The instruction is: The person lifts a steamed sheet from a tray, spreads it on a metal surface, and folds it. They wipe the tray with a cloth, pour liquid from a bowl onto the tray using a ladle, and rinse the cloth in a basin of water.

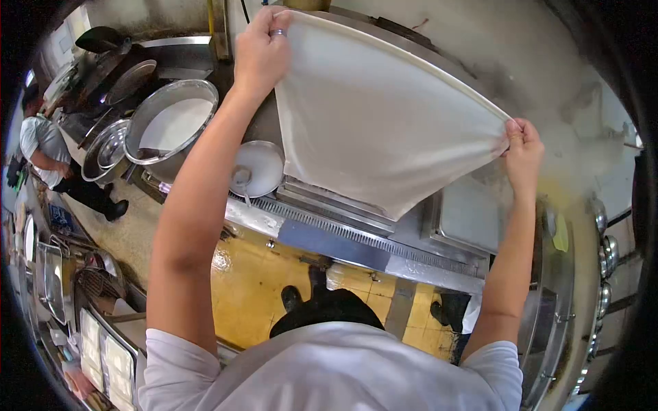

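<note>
Head view. A pale, thin sheet [370,116] is stretched between the two hands at the far side of the steel counter [322,236]. The left hand [264,55], with a ring on one finger, has its fingers together, clamped on the sheet's far left corner. The right hand [524,147] has its thumb and fingers closed on the right corner, with creases running inward from the grip. The sheet narrows toward its near end, which hangs over a steel tray [343,205]; whether the two touch cannot be told. A second tray [469,216] lies to the right. Left of the sheet stand a white plate [267,171] with a small ladle [241,177] on it and, farther left, a large metal pot [211,103] with white contents [178,123]. Metal bowls [110,147] adjoin the pot. At the far left is a co-worker [44,140].
</note>
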A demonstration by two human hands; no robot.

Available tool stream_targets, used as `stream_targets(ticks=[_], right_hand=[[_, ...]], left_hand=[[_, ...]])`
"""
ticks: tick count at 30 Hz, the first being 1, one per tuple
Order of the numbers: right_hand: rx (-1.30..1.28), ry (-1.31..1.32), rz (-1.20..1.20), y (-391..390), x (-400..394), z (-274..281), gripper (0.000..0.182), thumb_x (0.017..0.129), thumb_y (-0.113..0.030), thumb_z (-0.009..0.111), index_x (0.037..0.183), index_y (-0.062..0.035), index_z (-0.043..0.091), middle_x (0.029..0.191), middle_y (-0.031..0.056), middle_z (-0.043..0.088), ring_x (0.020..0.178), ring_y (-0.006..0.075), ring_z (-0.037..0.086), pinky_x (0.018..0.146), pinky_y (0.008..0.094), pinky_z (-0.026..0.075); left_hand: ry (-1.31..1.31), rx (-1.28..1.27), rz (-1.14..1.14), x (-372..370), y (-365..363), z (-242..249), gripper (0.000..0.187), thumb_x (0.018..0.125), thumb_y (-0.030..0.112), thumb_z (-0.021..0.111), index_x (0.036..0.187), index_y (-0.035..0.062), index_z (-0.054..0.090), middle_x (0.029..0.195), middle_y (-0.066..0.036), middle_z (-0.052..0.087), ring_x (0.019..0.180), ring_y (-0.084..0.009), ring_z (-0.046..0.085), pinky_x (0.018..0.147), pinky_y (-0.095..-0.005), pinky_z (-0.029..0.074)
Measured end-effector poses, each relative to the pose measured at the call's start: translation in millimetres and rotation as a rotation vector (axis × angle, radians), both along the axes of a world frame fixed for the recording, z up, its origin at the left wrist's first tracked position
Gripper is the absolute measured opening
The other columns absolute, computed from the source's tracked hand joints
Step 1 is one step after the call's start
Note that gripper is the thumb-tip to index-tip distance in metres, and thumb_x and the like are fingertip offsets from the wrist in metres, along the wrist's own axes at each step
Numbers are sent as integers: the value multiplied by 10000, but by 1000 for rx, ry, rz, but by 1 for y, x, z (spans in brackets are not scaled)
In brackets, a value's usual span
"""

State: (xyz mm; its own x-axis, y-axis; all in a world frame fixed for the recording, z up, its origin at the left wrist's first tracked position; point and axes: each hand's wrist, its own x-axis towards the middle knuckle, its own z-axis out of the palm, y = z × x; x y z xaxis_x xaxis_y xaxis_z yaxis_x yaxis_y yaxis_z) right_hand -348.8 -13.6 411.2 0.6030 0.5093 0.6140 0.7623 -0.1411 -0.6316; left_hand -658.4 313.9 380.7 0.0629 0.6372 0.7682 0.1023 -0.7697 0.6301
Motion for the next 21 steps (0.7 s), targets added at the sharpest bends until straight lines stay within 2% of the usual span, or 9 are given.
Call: stream_targets(ticks=[3, 6, 7, 10, 11, 15, 17, 18, 21], right_hand=[[-24, -5, -21, -11, -17, 12, 263, 1050, -272, 608, 1022, -19, 671, 775, -18, 608, 639, 74, 594, 565, 228, 475], [-22, -15, -44, -23, -25, 14, 267, 1049, -277, 609, 1026, -17, 666, 778, -16, 608, 644, 77, 597, 569, 227, 472], [-20, -6, -56, -26, -26, 13, 269, 1049, -280, 610, 1028, -17, 664, 778, -13, 608, 646, 79, 599, 573, 227, 472], [-22, 89, -41, -28, -28, -9, 254, 1055, -272, 601, 1022, -28, 664, 781, -5, 624, 663, 81, 600, 595, 229, 467], [-25, 133, -27, -26, -28, -22, 245, 1057, -267, 597, 1019, -34, 666, 783, -2, 631, 670, 81, 599, 604, 231, 465], [-205, 354, 59, -14, 11, -153, 221, 1059, -238, 575, 1014, -32, 641, 819, 21, 636, 759, 135, 615, 713, 322, 512], [-385, 415, -35, 6, 13, -234, 100, 986, -99, 576, 1000, -43, 657, 834, 29, 652, 769, 141, 605, 722, 330, 511], [-379, 457, -22, 8, 43, -314, 120, 931, -94, 613, 924, -19, 707, 830, 85, 696, 783, 183, 652, 736, 351, 522], [-527, 259, -191, 39, 45, -376, 92, 816, -84, 732, 872, -20, 765, 801, 167, 716, 752, 281, 695, 720, 381, 535]], left_hand=[[-97, 72, -12, -3, -1, 9, 156, 975, 93, 572, 1004, -20, 676, 765, -145, 634, 739, -178, 582, 702, -338, 486], [-127, 168, -3, -10, -11, 21, 167, 1023, 144, 578, 970, -3, 638, 793, -107, 663, 756, -144, 599, 717, -300, 486], [-103, 146, -21, -11, 0, 17, 269, 1041, 225, 583, 1129, -8, 686, 918, -105, 715, 854, -139, 618, 799, -290, 500], [-46, 126, 60, -9, -4, 1, 177, 977, 121, 570, 1065, 20, 686, 807, -156, 697, 765, -218, 670, 742, -339, 526], [-3, 49, 33, -6, 1, -14, 165, 933, 26, 561, 1049, -6, 674, 833, -151, 708, 793, -185, 670, 767, -316, 528], [180, -85, -92, 22, 23, -139, 117, 932, -2, 558, 1002, -8, 651, 875, -160, 714, 840, -198, 699, 785, -344, 543], [389, -335, -114, 38, 42, -244, 115, 917, 25, 585, 982, 29, 679, 903, -210, 713, 828, -385, 705, 757, -415, 548], [467, -412, -92, 45, 42, -289, 120, 901, 43, 601, 978, 43, 694, 912, -206, 710, 848, -410, 690, 762, -441, 546], [611, -433, 33, 63, 43, -392, 128, 874, 115, 653, 963, 77, 737, 925, -185, 705, 879, -416, 675, 797, -489, 532]])
